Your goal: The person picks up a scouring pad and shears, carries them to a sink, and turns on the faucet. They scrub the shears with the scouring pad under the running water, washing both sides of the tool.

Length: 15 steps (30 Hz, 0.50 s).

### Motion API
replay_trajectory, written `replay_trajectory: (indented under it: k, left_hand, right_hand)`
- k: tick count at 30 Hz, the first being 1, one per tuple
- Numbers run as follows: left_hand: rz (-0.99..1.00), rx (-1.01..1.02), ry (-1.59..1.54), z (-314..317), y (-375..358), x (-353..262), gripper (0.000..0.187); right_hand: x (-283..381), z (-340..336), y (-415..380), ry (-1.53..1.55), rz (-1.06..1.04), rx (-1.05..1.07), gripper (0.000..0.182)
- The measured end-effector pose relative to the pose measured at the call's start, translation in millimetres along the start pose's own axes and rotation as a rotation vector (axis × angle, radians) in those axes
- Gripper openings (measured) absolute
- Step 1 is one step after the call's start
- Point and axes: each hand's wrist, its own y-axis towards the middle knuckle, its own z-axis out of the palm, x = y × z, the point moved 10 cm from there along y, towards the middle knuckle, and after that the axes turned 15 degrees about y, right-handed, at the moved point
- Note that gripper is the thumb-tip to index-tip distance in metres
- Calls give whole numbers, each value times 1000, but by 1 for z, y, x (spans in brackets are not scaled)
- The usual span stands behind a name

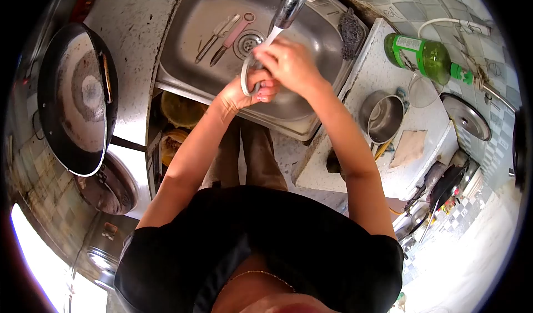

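Note:
Over the steel sink (186, 41), my left hand (244, 94) is closed around a pale, round-rimmed piece (245, 75), seen nearly edge-on, perhaps a cup or a lid. My right hand (288, 63) is at its upper side, fingers curled and blurred by motion; what they grip is hidden. A water stream (273, 35) runs from the faucet (292, 5) onto my right hand's fingers. In the basin, left of the drain (247, 44), lie a pink-handled peeler or knife (236, 34) and a slim metal utensil (215, 40).
A large black pan (83, 96) stands on the left. To the right are a green soap bottle (419, 57), a small steel pot (383, 116), a tan cloth (409, 148) and a metal lid (467, 116). A dark scouring pad (351, 33) sits at the sink's right corner.

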Motion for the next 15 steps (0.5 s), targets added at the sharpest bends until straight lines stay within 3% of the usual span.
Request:
replay_trajectory:
  k: [2,4,6,7,8,10,11,12,15]
  left_hand:
    - [-4,569,-108,41,-5,1,11]
    - [52,509,-55,48,-4,-9,13]
    - [-91,-266,32,17,-27,-15,16]
    - [15,117,-1,21,-5,-4,17]
    - [15,118,-1,19,-2,-5,17]
    - [-20,392,100,43,-7,-4,21]
    - [-13,414,110,46,-8,-6,26]
    - [20,201,113,31,-7,-4,28]
    - [11,290,132,24,-2,2,24]
  right_hand:
    - [-13,-11,4,-52,90,-58,10]
    - [16,3,-9,45,-59,53,9]
    - [26,6,-12,33,-98,67,8]
    - [28,9,-9,49,-66,109,10]
    - [27,13,-6,65,-39,149,11]
    - [-4,-8,7,-70,79,67,13]
    - [-3,-8,7,-79,65,69,12]
    - [16,4,-5,46,-31,89,12]
    - [16,9,-1,31,-1,139,14]
